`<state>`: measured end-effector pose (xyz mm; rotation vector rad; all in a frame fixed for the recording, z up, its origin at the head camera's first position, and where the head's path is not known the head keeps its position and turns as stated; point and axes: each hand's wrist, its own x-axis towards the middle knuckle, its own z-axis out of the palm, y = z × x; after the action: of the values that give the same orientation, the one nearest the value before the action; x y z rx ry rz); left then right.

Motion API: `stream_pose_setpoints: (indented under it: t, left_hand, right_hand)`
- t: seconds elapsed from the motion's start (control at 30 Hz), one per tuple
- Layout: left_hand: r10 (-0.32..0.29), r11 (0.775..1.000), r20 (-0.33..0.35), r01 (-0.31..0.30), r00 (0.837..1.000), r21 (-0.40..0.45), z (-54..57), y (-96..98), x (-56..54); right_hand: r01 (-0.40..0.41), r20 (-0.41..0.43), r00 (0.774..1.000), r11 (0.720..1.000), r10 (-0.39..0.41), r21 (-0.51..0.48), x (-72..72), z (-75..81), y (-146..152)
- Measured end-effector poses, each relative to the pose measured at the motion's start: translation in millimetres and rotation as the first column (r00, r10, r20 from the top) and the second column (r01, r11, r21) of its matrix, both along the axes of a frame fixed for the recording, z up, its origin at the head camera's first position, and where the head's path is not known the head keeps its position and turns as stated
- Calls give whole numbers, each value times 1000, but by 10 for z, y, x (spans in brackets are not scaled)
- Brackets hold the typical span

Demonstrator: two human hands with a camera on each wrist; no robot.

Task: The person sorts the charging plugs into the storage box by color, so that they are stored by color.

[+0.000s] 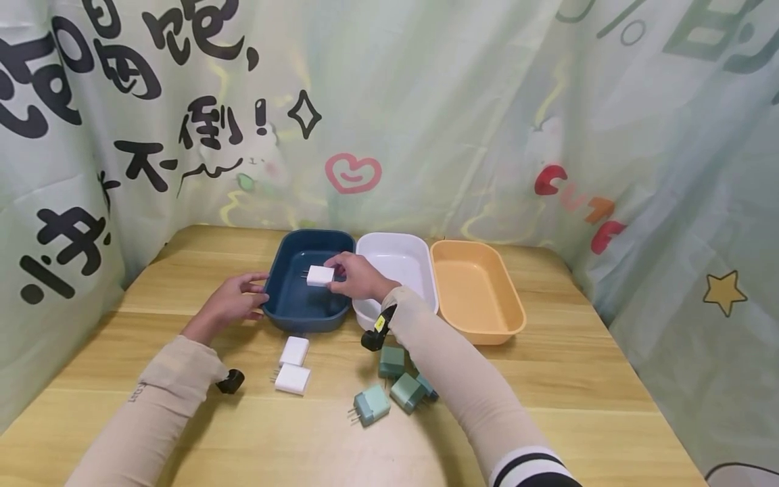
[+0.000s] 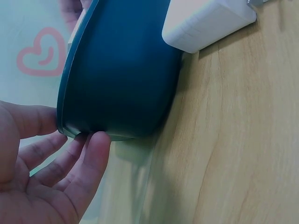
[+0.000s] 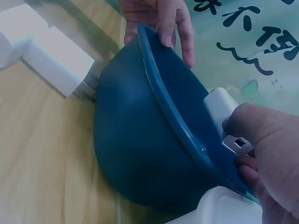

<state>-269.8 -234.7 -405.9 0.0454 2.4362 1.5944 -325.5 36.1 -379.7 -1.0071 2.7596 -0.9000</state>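
Observation:
My right hand (image 1: 359, 276) pinches a white plug-in charger (image 1: 320, 276) between thumb and fingers, above the dark blue bin (image 1: 280, 312). Its prongs point left; in the right wrist view a port (image 3: 239, 143) shows in the charger's end. At the bin's left side, my left hand (image 1: 234, 297) holds the rim, some fingertips against the outer wall (image 2: 121, 93). Two more white chargers, one (image 1: 295, 351) behind the other (image 1: 293, 379), lie on the table before the blue bin.
A white bin (image 1: 395, 245) and an orange bin (image 1: 477, 297) stand in a row right of the blue one. Several green chargers (image 1: 371, 404) lie on the wooden table (image 1: 548, 419), partly under my right forearm. A printed curtain (image 1: 426, 122) hangs behind.

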Motion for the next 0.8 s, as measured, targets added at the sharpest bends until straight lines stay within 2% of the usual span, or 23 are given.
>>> stream_pose_setpoints:
  t: [0.33, 0.57, 0.8]
  left_hand:
    - [3, 1000, -9, -3, 1000, -5, 1, 3, 7]
    - [-8, 1000, -14, 8, 1000, 4, 4, 6, 6]
    - [-12, 1000, -17, 12, 1000, 2, 3, 4, 16]
  right_hand:
    - [20, 12, 1000, 1000, -20, -11, -11, -31, -8]
    - [0, 48, 999, 995, 5, -101, 19, -30, 27]
    - [-33, 62, 997, 993, 40, -113, 71, -7, 97]
